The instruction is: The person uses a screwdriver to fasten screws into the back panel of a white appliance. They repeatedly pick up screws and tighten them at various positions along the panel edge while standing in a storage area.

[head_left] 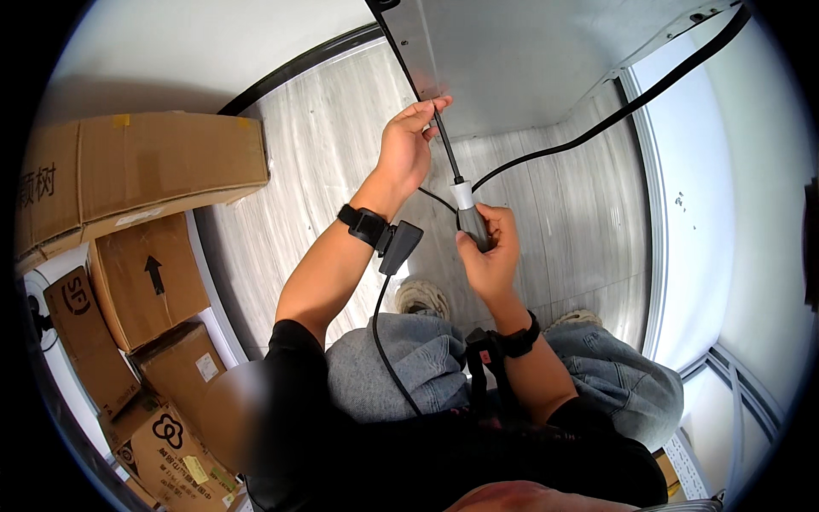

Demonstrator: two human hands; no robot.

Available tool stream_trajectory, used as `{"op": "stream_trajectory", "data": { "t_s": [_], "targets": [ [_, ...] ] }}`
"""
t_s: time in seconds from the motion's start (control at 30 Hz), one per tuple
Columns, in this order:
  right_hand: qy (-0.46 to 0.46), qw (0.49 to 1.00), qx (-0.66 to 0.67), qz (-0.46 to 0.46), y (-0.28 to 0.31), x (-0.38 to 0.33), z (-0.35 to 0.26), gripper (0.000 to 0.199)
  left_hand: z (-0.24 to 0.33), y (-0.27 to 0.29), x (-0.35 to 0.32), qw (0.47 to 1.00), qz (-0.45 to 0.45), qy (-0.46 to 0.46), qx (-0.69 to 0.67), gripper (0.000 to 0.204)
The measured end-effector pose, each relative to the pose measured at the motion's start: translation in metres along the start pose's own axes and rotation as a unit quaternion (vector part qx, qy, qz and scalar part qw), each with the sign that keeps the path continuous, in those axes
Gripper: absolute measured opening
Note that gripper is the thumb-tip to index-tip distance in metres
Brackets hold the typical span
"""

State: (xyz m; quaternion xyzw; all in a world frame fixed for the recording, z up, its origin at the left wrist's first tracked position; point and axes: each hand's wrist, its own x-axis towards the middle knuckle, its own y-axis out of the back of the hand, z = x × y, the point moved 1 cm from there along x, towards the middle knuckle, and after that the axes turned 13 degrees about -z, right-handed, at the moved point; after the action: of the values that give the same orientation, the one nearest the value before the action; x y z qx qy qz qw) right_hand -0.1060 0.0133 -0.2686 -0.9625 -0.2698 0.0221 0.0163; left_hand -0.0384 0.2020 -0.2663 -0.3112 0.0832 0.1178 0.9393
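Note:
My right hand [493,249] is wrapped round the grey handle of a screwdriver [467,205]. Its long dark shaft points up and slightly left, toward the lower edge of a light grey metal panel [503,60]. At the shaft's far end the fingers of my left hand [411,136] are pinched together around the tip, against the panel's edge. Whether a screw sits there is hidden by those fingers. Both wrists carry black strapped devices, and a thin cable [381,341] runs down from the left one [399,246].
A thick black cable [589,134] curves from the upper right to behind the screwdriver. Cardboard boxes [171,162] are stacked along the left side. Below lies a grey wood-look floor [299,145], with my bent knees close under my arms. A white wall with a metal track [659,282] stands right.

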Motion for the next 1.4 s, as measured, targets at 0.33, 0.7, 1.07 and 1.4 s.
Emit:
{"op": "stream_trajectory", "data": {
  "t_s": [0.33,0.7,1.07,1.4],
  "targets": [
    [-0.001,1.0,-0.017,-0.013,-0.003,0.009,-0.012,0.036,0.008,-0.006,0.003,0.998,0.03,0.019,-0.042,0.021],
    [-0.02,0.999,0.02,0.033,-0.019,0.009,-0.026,0.036,0.014,-0.006,0.004,0.997,0.049,0.05,-0.024,0.02],
    [-0.148,0.958,0.245,-0.008,-0.014,0.013,-0.036,0.03,0.019,-0.01,-0.003,0.999,0.013,0.041,0.011,0.024],
    [-0.122,0.985,0.112,0.04,-0.024,0.002,-0.011,0.029,0.015,-0.005,0.003,0.998,0.038,0.042,0.02,0.026]
  ]
}}
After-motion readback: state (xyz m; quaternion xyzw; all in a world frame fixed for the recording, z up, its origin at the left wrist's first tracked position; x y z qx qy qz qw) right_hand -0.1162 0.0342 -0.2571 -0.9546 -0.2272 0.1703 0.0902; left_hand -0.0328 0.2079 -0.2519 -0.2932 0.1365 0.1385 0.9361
